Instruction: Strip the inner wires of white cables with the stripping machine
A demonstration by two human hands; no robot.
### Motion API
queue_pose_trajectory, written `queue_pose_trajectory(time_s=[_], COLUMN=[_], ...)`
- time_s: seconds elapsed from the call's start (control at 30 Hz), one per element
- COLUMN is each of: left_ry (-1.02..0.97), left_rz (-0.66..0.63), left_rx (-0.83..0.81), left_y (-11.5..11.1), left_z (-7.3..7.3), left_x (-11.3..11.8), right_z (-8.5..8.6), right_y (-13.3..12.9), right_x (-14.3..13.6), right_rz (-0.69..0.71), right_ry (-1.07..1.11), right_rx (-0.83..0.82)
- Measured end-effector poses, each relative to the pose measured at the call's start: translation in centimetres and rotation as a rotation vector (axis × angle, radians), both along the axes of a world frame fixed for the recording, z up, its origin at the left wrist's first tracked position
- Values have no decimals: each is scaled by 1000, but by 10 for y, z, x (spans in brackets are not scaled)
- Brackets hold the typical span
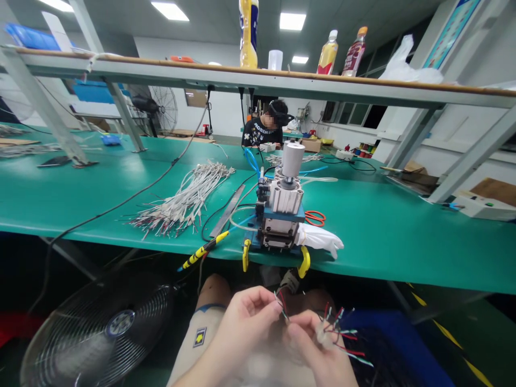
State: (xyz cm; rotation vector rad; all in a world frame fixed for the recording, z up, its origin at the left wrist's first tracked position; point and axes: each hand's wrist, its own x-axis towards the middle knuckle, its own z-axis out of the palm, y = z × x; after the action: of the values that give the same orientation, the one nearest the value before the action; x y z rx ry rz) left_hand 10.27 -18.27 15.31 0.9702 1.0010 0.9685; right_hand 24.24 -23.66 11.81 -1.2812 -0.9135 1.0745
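Above my lap, my left hand (250, 317) pinches the thin stripped-back wires at the end of one cable between thumb and fingertips. Close beside it, my right hand (312, 349) is closed around a bunch of cables (324, 334), whose red, black and pale wire ends fan out to the right. The lower part of the bunch is blurred and partly hidden by my hand. In front of both hands, a pneumatic press (282, 204) with a white cylinder on top stands at the bench edge, held by yellow-handled clamps (304, 262).
A pile of white cables (189, 199) lies on the green bench (403, 231), beside a steel ruler (228, 210). Orange-handled scissors (315, 217) and a white cloth-like bundle (320, 239) flank the press. A floor fan (121, 322) stands lower left. Another person (266, 126) sits opposite, under a shelf (181, 70).
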Motion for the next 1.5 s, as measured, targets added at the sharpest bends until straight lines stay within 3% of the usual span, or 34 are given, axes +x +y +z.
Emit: queue_pose_trajectory(time_s=[0.27,0.37,0.5,0.6,0.7,0.77,0.83,0.9,1.03,1.1,1.17,1.27,1.4,1.5], left_ry=[-143,-252,-443,-272,99,380,639,828,1015,955,736,432,275,135], left_rz=[33,-25,-124,-32,124,142,80,-22,-242,-286,-303,-285,-177,-157], left_rx=[-143,-276,-456,-206,275,633,937,1137,1344,1403,1262,812,389,116], left_y=[-15,-28,-39,-41,-37,-32,-24,-15,-1,1,0,-7,-19,-26], left_z=[-21,-34,-46,-50,-49,-46,-41,-34,-22,-22,-25,-34,-46,-46], left_x=[2,1,-5,-12,-24,-34,-43,-49,-49,-47,-45,-38,-19,-8], right_z=[-14,-22,-27,-26,-22,-19,-15,-12,-12,-14,-16,-20,-24,-27], right_y=[6,7,4,2,2,2,2,1,1,1,2,2,4,4], right_x=[8,12,13,12,10,8,5,4,3,4,6,9,12,14], right_rz=[-58,4,40,11,20,8,-27,-40,-24,-26,-28,25,87,94], right_ry=[-161,-161,-171,-170,-134,-114,-96,-92,-110,-114,-127,-128,-100,-143], right_rx=[128,167,101,54,21,11,-5,-19,-20,-34,-29,10,54,87])
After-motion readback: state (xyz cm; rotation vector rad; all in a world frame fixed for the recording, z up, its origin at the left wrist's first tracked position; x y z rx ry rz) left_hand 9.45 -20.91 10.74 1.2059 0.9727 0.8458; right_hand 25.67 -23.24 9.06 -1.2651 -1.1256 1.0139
